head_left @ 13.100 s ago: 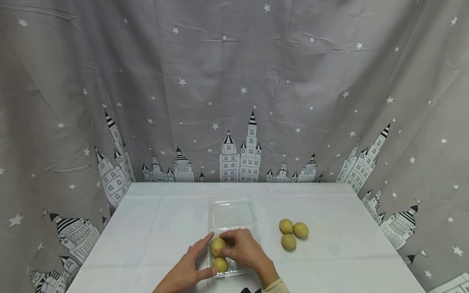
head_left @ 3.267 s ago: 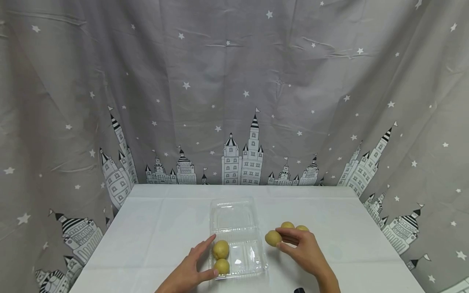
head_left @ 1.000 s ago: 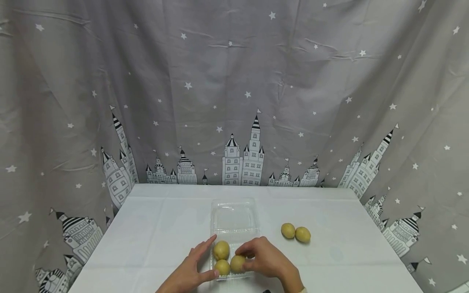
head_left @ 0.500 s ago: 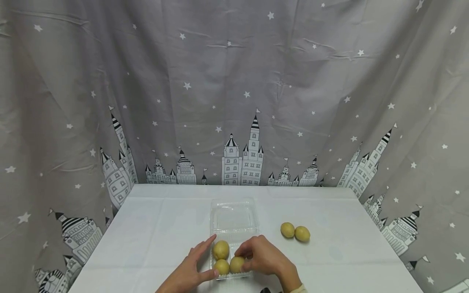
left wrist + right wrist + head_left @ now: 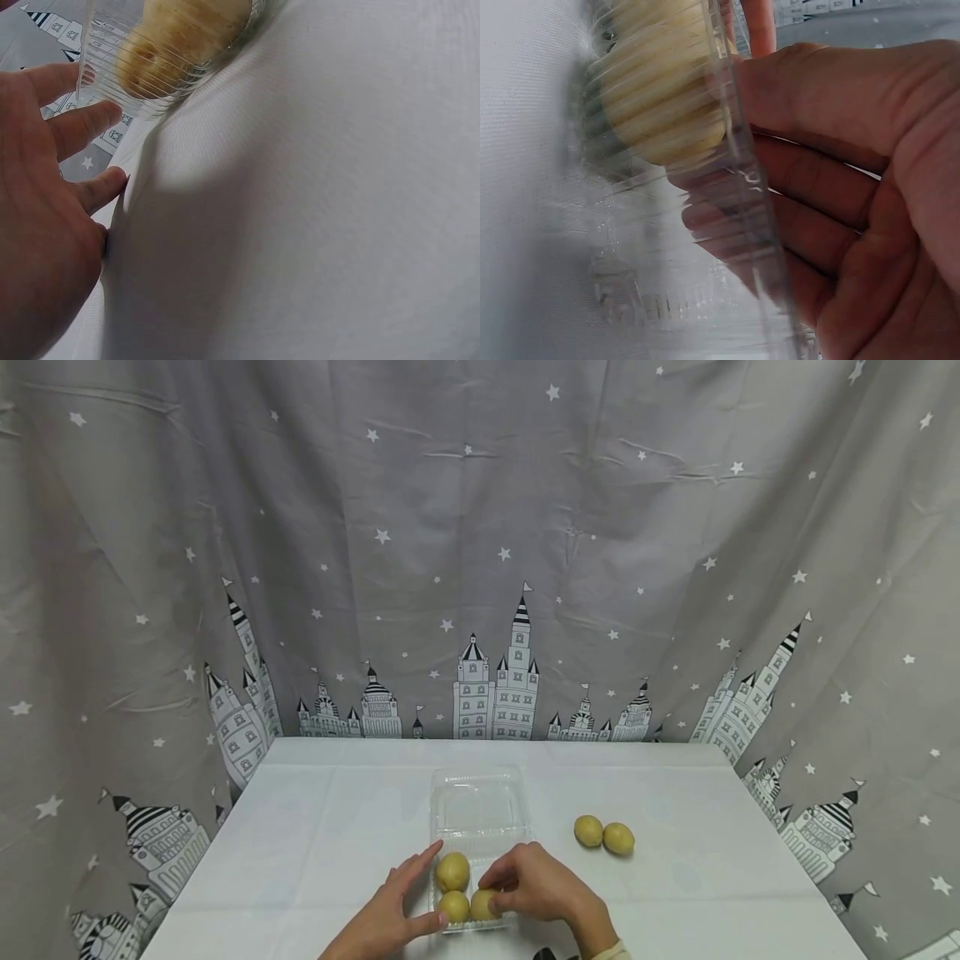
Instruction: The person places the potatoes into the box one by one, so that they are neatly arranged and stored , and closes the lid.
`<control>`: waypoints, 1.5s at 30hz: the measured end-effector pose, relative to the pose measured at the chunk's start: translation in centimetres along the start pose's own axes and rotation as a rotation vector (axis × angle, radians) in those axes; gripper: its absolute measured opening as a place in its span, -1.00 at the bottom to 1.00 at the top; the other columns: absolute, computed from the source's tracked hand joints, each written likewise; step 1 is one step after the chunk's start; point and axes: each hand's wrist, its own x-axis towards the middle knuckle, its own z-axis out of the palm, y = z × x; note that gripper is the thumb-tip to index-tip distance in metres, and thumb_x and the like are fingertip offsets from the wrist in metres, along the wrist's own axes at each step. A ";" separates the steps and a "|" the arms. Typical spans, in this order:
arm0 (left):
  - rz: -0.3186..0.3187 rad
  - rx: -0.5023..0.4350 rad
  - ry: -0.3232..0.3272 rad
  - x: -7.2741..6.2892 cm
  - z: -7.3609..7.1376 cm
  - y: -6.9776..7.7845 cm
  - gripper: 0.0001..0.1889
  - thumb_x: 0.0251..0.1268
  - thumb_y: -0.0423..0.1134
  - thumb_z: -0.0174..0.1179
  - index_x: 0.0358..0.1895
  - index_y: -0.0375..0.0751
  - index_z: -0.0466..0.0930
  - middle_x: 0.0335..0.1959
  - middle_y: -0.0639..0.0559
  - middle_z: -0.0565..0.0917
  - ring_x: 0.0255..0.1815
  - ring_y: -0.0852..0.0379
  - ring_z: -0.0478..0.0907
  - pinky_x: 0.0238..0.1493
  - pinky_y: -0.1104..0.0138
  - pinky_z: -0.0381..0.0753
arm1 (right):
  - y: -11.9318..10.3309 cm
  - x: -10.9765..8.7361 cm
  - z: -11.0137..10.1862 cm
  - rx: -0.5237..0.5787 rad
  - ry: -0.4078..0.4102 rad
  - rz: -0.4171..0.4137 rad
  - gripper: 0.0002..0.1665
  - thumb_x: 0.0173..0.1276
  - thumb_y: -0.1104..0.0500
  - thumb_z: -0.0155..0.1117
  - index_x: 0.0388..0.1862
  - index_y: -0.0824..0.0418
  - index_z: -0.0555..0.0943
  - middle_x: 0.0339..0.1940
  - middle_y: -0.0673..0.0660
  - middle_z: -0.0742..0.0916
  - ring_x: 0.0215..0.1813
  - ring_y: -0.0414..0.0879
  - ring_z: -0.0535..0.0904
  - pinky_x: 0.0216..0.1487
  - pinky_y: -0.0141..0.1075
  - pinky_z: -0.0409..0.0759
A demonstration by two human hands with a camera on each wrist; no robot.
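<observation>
A clear plastic clamshell container (image 5: 481,806) lies opened flat, lid away from me. In its near half, two yellow potatoes (image 5: 452,872) sit along the left side. A third potato (image 5: 482,906) is beside the nearer one, pinched between the thumb and fingers of my right hand (image 5: 542,887). Through the ribbed wall, the right wrist view shows this potato (image 5: 660,94) with fingers reaching over the rim. My left hand (image 5: 386,910) is spread along the container's left side, thumb at the near corner. In the left wrist view its fingertips are at the wall, outside a potato (image 5: 184,45).
Two more potatoes (image 5: 603,835) lie side by side on the white-covered table (image 5: 697,877), right of the container. A grey curtain (image 5: 480,527) printed with stars and castles hangs behind the table. A small black object (image 5: 544,954) shows near my right wrist.
My right hand has carried a potato from the group on the right into the container, beside the other two. Over the last second it shifted only slightly. My left hand has stayed in place.
</observation>
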 end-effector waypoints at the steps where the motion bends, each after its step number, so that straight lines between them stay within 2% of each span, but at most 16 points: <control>1: 0.001 -0.001 0.001 0.0 0.0 0.0 0.03 0.27 0.05 0.58 0.77 0.05 0.23 0.74 -0.37 0.24 0.69 -0.81 -0.12 0.48 -0.73 -0.09 | 0.0 0.0 0.0 -0.006 0.003 -0.004 -0.72 0.17 0.31 0.65 -0.10 0.13 0.91 -0.22 -0.11 0.92 -0.23 -0.39 0.77 -0.10 -0.44 0.75; 8: -0.001 0.010 0.003 -0.2 0.0 -0.1 0.03 0.27 0.08 0.57 0.77 0.09 0.23 0.74 -0.42 0.22 0.65 -0.88 -0.15 0.44 -0.76 -0.02 | 0.0 -0.3 0.1 -0.033 0.033 -0.015 -0.65 0.16 0.27 0.65 -0.03 0.16 0.90 -0.15 -0.09 0.92 -0.12 -0.35 0.80 0.04 -0.34 0.80; 13: -0.029 0.003 0.001 -0.1 0.0 -0.1 0.04 0.27 0.11 0.57 0.77 0.09 0.23 0.75 -0.42 0.20 0.65 -0.89 -0.18 0.43 -0.77 -0.02 | 0.0 -0.6 0.0 -0.051 0.069 -0.027 -0.68 0.30 0.15 0.62 0.02 0.19 0.89 -0.10 -0.02 0.93 -0.09 -0.36 0.80 0.04 -0.31 0.81; 19: -0.018 0.018 0.001 -0.1 0.0 -0.1 0.04 0.27 0.08 0.58 0.77 0.10 0.22 0.74 -0.41 0.22 0.64 -0.89 -0.14 0.43 -0.76 0.00 | 0.1 -0.8 -0.5 -0.090 0.100 -0.046 -0.67 0.38 0.08 0.57 0.06 0.19 0.88 -0.04 0.02 0.92 -0.07 -0.36 0.79 0.07 -0.27 0.82; 23: -0.014 0.018 -0.003 -0.1 0.0 -0.2 0.04 0.28 0.07 0.58 0.77 0.08 0.21 0.74 -0.41 0.21 0.64 -0.89 -0.14 0.43 -0.76 0.00 | 0.4 -1.1 -1.0 -0.098 0.117 -0.054 -0.65 0.43 0.02 0.54 0.08 0.16 0.87 0.00 0.01 0.92 -0.02 -0.29 0.82 0.09 -0.26 0.82; 28: 0.004 0.017 -0.001 -0.1 0.1 -0.3 0.04 0.28 0.05 0.58 0.77 0.05 0.21 0.74 -0.41 0.22 0.64 -0.89 -0.14 0.42 -0.77 0.00 | 0.6 -1.6 -1.9 -0.108 0.144 -0.082 -0.61 0.46 -0.03 0.53 0.11 0.17 0.86 0.02 0.04 0.91 0.04 -0.06 0.86 0.14 -0.22 0.82; 33: 0.022 0.006 0.001 -0.2 0.0 -0.3 0.04 0.27 0.04 0.58 0.76 0.02 0.22 0.74 -0.39 0.23 0.67 -0.85 -0.14 0.46 -0.75 -0.06 | 1.1 -2.3 -2.9 -0.090 0.171 -0.103 -0.55 0.46 -0.04 0.54 0.16 0.22 0.83 0.07 0.14 0.90 0.09 0.09 0.87 0.19 -0.17 0.82; 39: 0.027 0.001 0.002 -0.2 -0.1 -0.3 0.04 0.26 0.03 0.59 0.76 0.04 0.23 0.74 -0.42 0.21 0.65 -0.89 -0.17 0.44 -0.76 -0.06 | 1.9 -3.5 -4.2 -0.076 0.220 -0.085 -0.42 0.41 -0.11 0.61 0.23 0.23 0.80 0.16 0.15 0.88 0.15 0.14 0.85 0.26 -0.09 0.81; 45: 0.026 -0.002 -0.006 -0.2 -0.1 -0.2 0.04 0.28 0.03 0.58 0.76 -0.02 0.21 0.74 -0.43 0.21 0.66 -0.88 -0.17 0.45 -0.76 -0.09 | 3.0 -4.7 -5.6 -0.020 0.256 -0.096 -0.39 0.37 -0.04 0.66 0.27 0.26 0.78 0.22 0.16 0.86 0.23 0.09 0.83 0.30 -0.07 0.79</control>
